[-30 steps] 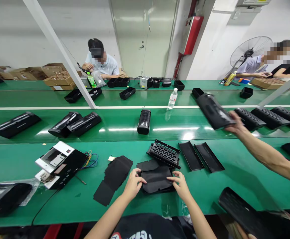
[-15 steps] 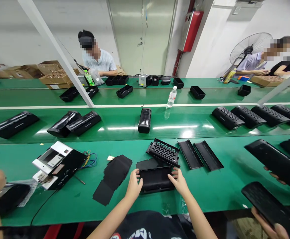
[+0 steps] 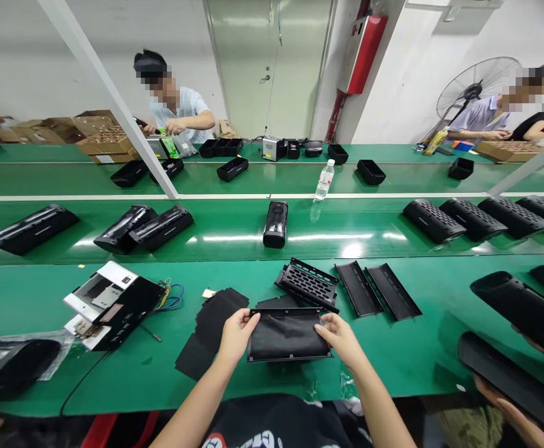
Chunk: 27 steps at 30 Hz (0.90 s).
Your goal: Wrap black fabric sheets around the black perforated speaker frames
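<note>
- At the near side of the green table (image 3: 370, 361), just in front of the person, is a black panel (image 3: 272, 359) with a dark sheet (image 3: 284, 336) lying inside its rims; whether it rests on something below cannot be told.
- The left hand (image 3: 236, 333) is closed on one short end, thumb on top; the right hand (image 3: 340, 336) grips the opposite end likewise.
- The panel looks like thin moulded plastic: probably light, fairly stiff along its rims, a little slick.
- The sheet seems soft and wrinkles easily, so pressing it gently would suit it.
- The short ends seem the best hold, leaving the long rims and their small tabs free of strain.
- White lettering on the shirt (image 3: 262, 438) is cut off and not readable; the water bottle (image 3: 325, 180) has a label with red marks, too small to read.
</note>
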Each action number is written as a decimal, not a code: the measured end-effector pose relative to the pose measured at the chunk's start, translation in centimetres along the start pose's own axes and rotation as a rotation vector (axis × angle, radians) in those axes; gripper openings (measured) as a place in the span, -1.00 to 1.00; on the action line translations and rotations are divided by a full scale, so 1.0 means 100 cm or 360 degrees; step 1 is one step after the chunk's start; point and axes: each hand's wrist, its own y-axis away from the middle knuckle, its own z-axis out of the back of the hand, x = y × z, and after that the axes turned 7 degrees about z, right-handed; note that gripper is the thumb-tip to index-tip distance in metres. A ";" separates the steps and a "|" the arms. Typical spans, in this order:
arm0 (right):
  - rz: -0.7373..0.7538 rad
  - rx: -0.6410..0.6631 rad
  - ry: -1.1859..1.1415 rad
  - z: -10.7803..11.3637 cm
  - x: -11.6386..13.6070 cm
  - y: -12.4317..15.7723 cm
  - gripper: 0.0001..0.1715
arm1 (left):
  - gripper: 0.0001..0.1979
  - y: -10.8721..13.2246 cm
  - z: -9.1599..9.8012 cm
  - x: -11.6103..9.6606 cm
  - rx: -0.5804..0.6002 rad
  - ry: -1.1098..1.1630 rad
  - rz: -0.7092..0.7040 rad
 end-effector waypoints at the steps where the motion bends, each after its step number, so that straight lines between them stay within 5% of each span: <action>1: -0.0001 0.0024 -0.0044 0.001 0.011 0.003 -0.62 | -0.79 0.004 0.004 -0.009 0.0015 0.0030 0.0009; 7: 0.0034 -0.0049 -0.0272 0.010 0.070 0.018 -0.56 | -0.65 0.030 0.017 -0.063 0.0147 0.0187 0.0092; 12: 0.0033 -0.0049 -0.0211 0.017 0.092 0.029 -0.56 | -0.66 0.045 0.023 -0.089 0.0180 0.0206 0.0073; 27: 0.0065 -0.0076 -0.0176 0.018 0.095 0.037 -0.56 | -0.70 0.049 0.026 -0.096 0.0139 0.0159 0.0035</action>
